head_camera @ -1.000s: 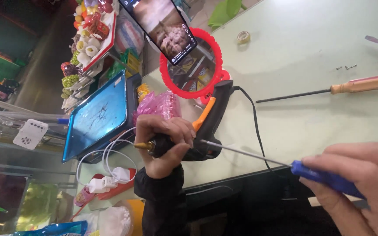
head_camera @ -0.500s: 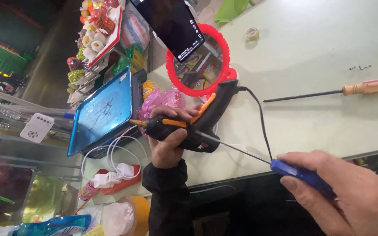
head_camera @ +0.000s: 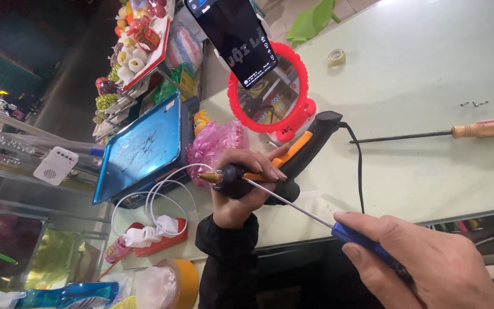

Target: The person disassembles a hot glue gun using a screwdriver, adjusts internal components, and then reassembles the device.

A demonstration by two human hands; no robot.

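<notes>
On the pale green glass table (head_camera: pixel 418 86), my left hand (head_camera: pixel 241 191) is wrapped around a black-and-orange corded glue gun (head_camera: pixel 293 160), nozzle pointing left. Rigid plastic, probably light; the handle offers the firmest hold. My right hand (head_camera: pixel 430 269) clenches a blue-handled thin-shaft screwdriver (head_camera: pixel 361 240), tip at the gun's body.

Screens and packets around the hands

Above the left hand (head_camera: pixel 241 189): dark phone screen (head_camera: pixel 238 37), blue tablet screen (head_camera: pixel 138 149) to its left, pink crinkled packet (head_camera: pixel 212 143) between.

Red-rimmed round mirror (head_camera: pixel 270 109), wooden-handled screwdriver (head_camera: pixel 430 133), tape roll (head_camera: pixel 336 56), blue tablet (head_camera: pixel 138 150) on pale tabletop (head_camera: pixel 418 74).
</notes>
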